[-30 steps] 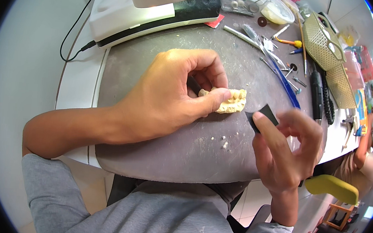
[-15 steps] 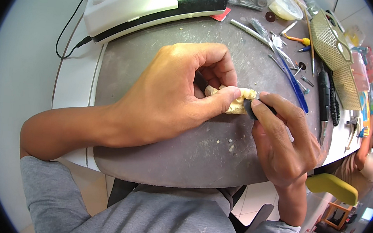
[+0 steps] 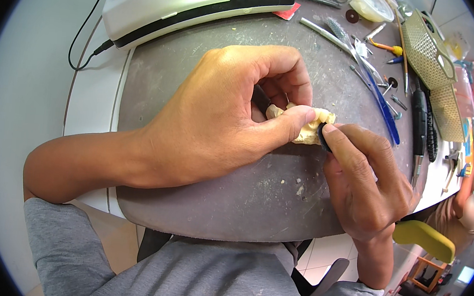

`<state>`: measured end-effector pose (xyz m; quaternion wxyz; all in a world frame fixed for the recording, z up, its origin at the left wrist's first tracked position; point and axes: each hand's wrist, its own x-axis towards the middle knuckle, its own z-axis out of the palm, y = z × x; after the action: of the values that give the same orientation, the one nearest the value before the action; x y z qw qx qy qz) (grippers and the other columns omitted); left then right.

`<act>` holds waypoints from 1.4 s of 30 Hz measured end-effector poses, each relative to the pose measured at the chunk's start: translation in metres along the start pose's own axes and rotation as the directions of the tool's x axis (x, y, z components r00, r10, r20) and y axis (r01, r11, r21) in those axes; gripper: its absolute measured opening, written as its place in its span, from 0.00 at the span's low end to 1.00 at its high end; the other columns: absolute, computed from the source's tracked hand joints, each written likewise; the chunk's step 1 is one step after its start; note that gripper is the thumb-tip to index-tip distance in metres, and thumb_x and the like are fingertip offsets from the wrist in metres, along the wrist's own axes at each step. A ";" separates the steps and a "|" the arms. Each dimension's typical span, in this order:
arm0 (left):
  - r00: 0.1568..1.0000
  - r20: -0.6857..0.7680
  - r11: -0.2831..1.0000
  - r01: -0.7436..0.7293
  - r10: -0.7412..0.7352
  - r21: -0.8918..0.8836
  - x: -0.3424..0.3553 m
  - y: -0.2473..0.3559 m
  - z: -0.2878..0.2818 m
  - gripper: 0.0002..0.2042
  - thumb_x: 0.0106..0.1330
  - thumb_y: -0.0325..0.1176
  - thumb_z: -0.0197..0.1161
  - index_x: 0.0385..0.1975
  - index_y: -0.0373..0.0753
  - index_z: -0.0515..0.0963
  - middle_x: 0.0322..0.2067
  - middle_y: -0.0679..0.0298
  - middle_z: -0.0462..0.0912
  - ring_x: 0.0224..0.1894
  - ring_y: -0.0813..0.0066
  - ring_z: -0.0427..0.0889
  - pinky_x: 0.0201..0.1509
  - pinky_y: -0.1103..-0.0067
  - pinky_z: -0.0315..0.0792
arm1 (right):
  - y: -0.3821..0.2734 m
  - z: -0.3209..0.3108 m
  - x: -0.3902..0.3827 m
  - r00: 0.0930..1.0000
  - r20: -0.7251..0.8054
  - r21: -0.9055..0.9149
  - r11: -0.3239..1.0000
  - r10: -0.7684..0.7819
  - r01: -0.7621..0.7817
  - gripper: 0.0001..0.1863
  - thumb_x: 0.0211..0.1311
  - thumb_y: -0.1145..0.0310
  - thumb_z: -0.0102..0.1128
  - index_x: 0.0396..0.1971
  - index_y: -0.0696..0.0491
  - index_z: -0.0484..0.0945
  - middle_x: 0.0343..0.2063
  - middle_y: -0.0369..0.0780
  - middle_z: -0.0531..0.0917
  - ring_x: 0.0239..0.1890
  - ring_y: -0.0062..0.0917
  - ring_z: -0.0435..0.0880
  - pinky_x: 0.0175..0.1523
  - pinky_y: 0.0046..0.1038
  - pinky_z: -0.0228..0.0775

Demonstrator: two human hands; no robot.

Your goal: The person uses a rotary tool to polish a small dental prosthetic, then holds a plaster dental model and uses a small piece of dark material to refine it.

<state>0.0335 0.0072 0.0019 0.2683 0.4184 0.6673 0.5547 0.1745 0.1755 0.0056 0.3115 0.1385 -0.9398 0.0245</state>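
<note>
My left hand (image 3: 211, 117) is closed around a small yellowish dental cast (image 3: 308, 136) with a row of tooth shapes, the thumb lying over its near side. Fingers hide much of the cast. Against its right end, my right hand (image 3: 367, 179) pinches a thin, dark, rounded piece (image 3: 323, 137), seen nearly edge-on; its exact kind is unclear. Another dark object (image 3: 260, 98) shows in the hollow of my left hand, mostly covered. Both hands are just above the grey work mat (image 3: 231, 209).
A white-and-black box-shaped device (image 3: 203, 18) with a cable stands at the far left. Blue tweezers (image 3: 385, 111), small rotary bits and a black handpiece (image 3: 419, 130) lie to the right, beside a beige perforated basket (image 3: 426, 52). Another person (image 3: 446, 214) is at the far right.
The dark piece has turned from showing its flat face to nearly edge-on against the cast. Both hands and the cast sit slightly farther right in view, as the bench things do.
</note>
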 end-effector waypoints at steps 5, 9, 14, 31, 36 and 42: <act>1.000 0.000 1.000 0.000 0.000 0.000 0.000 -0.001 -0.001 0.07 0.66 0.29 0.63 0.36 0.33 0.75 0.35 0.67 0.77 0.36 0.86 0.76 0.32 0.88 0.75 | -0.002 0.000 0.002 1.000 0.011 0.018 1.000 0.003 -0.003 0.19 0.38 0.78 0.68 0.37 0.58 0.85 0.30 0.41 0.83 0.28 0.26 0.86 0.29 0.22 0.78; 1.000 0.004 1.000 -0.007 0.007 0.003 0.000 -0.001 0.000 0.06 0.66 0.29 0.63 0.37 0.33 0.75 0.35 0.67 0.77 0.36 0.86 0.76 0.33 0.89 0.75 | -0.001 0.002 0.001 1.000 0.005 0.044 0.999 0.006 -0.006 0.19 0.38 0.80 0.67 0.37 0.58 0.85 0.30 0.42 0.82 0.28 0.27 0.86 0.30 0.24 0.79; 1.000 0.017 1.000 -0.004 0.004 -0.018 0.000 0.000 -0.001 0.05 0.67 0.28 0.62 0.37 0.33 0.75 0.35 0.67 0.77 0.36 0.86 0.76 0.35 0.88 0.75 | -0.007 0.002 0.000 0.996 0.015 0.077 0.993 0.091 -0.092 0.17 0.44 0.80 0.68 0.39 0.57 0.84 0.33 0.42 0.83 0.31 0.29 0.86 0.34 0.25 0.78; 1.000 0.014 1.000 0.002 -0.002 -0.003 0.000 -0.001 -0.001 0.05 0.67 0.27 0.61 0.38 0.33 0.76 0.35 0.66 0.78 0.36 0.87 0.77 0.35 0.88 0.76 | -0.006 0.001 -0.004 0.994 -0.005 0.096 0.989 0.110 -0.109 0.16 0.42 0.83 0.67 0.37 0.58 0.83 0.33 0.45 0.85 0.32 0.30 0.86 0.35 0.26 0.78; 0.999 0.017 0.999 0.042 -0.041 -0.025 0.000 0.003 0.000 0.05 0.67 0.26 0.61 0.38 0.33 0.76 0.35 0.65 0.78 0.35 0.86 0.77 0.35 0.88 0.77 | -0.005 0.001 -0.004 0.996 -0.023 0.100 0.991 0.090 -0.087 0.16 0.41 0.84 0.68 0.34 0.59 0.82 0.33 0.46 0.85 0.32 0.32 0.86 0.35 0.26 0.79; 0.999 0.029 0.999 0.045 -0.045 0.008 0.000 0.005 -0.001 0.05 0.67 0.26 0.62 0.38 0.32 0.76 0.36 0.64 0.78 0.36 0.85 0.78 0.36 0.87 0.78 | -0.006 0.001 -0.003 0.995 -0.031 0.111 0.989 0.097 -0.093 0.16 0.41 0.85 0.68 0.34 0.60 0.82 0.32 0.46 0.84 0.31 0.32 0.86 0.35 0.26 0.79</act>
<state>0.0338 0.0071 0.0068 0.2890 0.4124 0.6744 0.5400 0.1777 0.1704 0.0033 0.3189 0.1099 -0.9368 0.0932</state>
